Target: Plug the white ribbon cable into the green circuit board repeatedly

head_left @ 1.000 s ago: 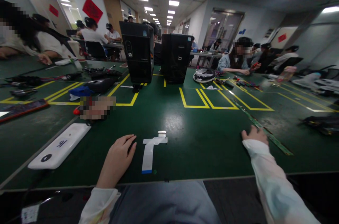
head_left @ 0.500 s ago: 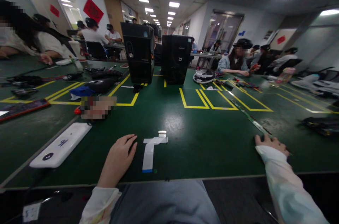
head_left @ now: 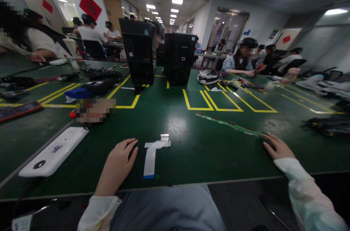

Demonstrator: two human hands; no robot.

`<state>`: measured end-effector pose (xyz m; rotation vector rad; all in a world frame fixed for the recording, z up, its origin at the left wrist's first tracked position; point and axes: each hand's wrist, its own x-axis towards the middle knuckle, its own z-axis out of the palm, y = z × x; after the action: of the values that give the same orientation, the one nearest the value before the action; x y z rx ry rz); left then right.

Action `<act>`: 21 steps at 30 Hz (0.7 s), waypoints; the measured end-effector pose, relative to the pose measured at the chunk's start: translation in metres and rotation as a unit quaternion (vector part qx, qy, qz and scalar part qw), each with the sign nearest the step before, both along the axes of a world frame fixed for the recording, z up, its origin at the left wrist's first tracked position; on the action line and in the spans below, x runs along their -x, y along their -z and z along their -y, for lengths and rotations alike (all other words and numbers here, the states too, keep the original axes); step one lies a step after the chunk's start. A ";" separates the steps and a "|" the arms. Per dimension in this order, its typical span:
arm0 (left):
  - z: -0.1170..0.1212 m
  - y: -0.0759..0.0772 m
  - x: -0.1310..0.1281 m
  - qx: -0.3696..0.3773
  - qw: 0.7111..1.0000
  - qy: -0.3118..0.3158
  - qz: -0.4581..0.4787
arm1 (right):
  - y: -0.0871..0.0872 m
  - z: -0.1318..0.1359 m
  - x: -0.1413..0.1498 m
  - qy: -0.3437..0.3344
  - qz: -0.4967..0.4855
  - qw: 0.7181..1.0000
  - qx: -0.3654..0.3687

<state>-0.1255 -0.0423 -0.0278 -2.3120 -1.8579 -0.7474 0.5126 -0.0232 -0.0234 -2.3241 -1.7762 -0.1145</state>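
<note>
A long, narrow green circuit board strip (head_left: 232, 126) slants across the green table on the right side. Its near end is between the fingers of my right hand (head_left: 279, 147), which is closed on it. My left hand (head_left: 119, 161) lies on the table with relaxed fingers, thumb apart from the rest, holding nothing. Just right of it a white flat ribbon cable (head_left: 150, 161) with a blue end and a small connector lies flat, not touched by either hand.
A white device with a black button (head_left: 53, 152) lies at left. Two black computer towers (head_left: 139, 50) stand ahead. Yellow tape (head_left: 228, 109) marks the green table (head_left: 175, 158). Black cables (head_left: 324, 125) lie far right. Other people sit around, one person (head_left: 240, 61) across at right.
The green circuit board strip has swung round, its far end moving left and nearer to me. My right hand has turned with it. The left hand stays put; the view has shifted slightly.
</note>
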 end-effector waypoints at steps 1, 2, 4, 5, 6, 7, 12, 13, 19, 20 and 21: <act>0.000 0.000 0.000 0.001 1.000 0.000 -0.002 | 0.000 0.001 0.000 0.024 0.009 1.000 -0.015; 0.000 0.000 0.000 0.001 1.000 -0.001 -0.004 | 0.001 0.002 0.000 0.054 0.017 0.998 -0.028; 0.000 0.001 0.000 0.001 1.000 -0.004 -0.008 | 0.002 0.002 -0.003 0.105 0.021 0.994 -0.032; 0.001 0.001 0.000 0.002 1.000 -0.005 -0.009 | 0.003 0.001 -0.005 0.118 0.020 0.993 -0.020; 0.001 0.001 -0.001 0.002 1.000 -0.005 -0.010 | 0.005 0.000 -0.008 0.120 0.019 0.993 -0.004; 0.001 0.001 -0.001 0.003 1.000 -0.005 -0.012 | 0.007 -0.002 -0.011 0.116 0.019 0.993 0.011; 0.001 0.002 -0.001 0.002 1.000 -0.001 -0.016 | 0.014 -0.013 -0.015 0.091 0.040 0.995 -0.008; 0.001 0.002 -0.001 0.002 1.000 0.000 -0.017 | 0.014 -0.015 -0.013 0.093 0.046 0.994 -0.021; 0.001 0.001 -0.001 0.000 1.000 -0.001 -0.016 | 0.008 -0.036 -0.002 0.076 0.034 0.997 -0.003; 0.001 0.001 -0.001 0.001 1.000 -0.002 -0.016 | 0.008 -0.041 0.000 0.073 0.035 0.997 -0.003; 0.001 0.001 -0.001 0.002 1.000 -0.002 -0.017 | 0.008 -0.045 0.003 0.072 0.036 0.997 -0.004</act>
<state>-0.1244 -0.0429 -0.0289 -2.3072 -1.8523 -0.7004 0.5099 0.0222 -0.0312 -2.4701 -1.6356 -0.2298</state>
